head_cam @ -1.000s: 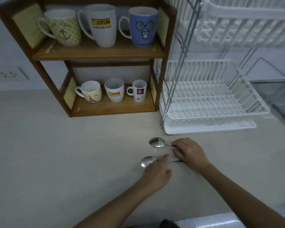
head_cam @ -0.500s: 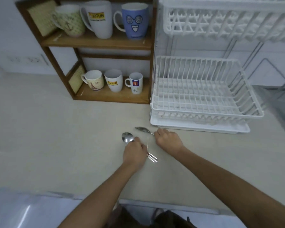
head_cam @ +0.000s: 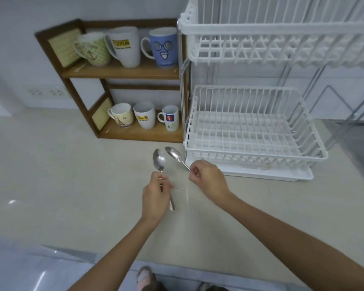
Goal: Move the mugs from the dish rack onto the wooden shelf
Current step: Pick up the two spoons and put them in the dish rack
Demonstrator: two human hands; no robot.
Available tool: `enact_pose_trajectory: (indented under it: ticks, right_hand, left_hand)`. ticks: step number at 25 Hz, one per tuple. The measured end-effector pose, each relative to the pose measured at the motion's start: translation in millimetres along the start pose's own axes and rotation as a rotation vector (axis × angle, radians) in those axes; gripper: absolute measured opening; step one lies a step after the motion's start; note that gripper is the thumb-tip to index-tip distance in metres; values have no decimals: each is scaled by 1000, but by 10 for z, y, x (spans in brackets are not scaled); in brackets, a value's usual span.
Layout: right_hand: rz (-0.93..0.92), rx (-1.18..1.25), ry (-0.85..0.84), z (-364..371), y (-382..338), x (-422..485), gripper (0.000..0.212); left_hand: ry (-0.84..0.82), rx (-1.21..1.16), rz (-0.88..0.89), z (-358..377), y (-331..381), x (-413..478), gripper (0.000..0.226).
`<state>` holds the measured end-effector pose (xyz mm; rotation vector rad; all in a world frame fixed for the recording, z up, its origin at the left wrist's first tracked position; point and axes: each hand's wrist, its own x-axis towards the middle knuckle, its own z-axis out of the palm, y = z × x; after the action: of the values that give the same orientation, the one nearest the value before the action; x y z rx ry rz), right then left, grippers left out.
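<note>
Six ceramic mugs (head_cam: pixel 125 46) standing on the brown two-tier wooden shelf (head_cam: pixel 122 72), three per tier; white wire dish rack (head_cam: pixel 254 131) just beside the shelf, both baskets bare of mugs. Task judged complete. Left hand (head_cam: pixel 156 198) clenched on a steel spoon (head_cam: pixel 160 162); right hand (head_cam: pixel 208 179) pinching the handle of a second steel spoon (head_cam: pixel 173 154), both raised above the beige desk (head_cam: pixel 51 175) in front of the shelf. Risk: spoon bowls near the lower tier; a forward swing could strike the small white mug (head_cam: pixel 170 119) and tip it.

My left hand (head_cam: pixel 156 196) and right hand (head_cam: pixel 208 181) are bare. Both forearms are uncovered. No sleeve reaches either wrist.
</note>
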<state>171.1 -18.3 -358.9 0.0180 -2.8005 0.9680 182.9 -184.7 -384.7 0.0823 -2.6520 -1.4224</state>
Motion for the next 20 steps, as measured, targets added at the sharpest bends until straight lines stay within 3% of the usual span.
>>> enact_pose_trajectory:
  ticks: [4,8,11,16,20]
  right_hand:
    - [-28,289,250,-552,95,42,10]
    - [103,420,417,-984,322,336,13]
    - [209,418,481,-1200,547,580,11]
    - [295,285,459,-1420,914,944,9]
    - [430,370,280,-1398,1161,1206,15]
  left_hand:
    - [20,-262,159,19,430,75,18]
    - [-151,-301,298,196,954,262,20]
    - [-258,-337,302,422,1288,508,20]
    - [-263,-219,235,797,1616,1076,25]
    - [-316,-132,85,1127,1670,1487,28]
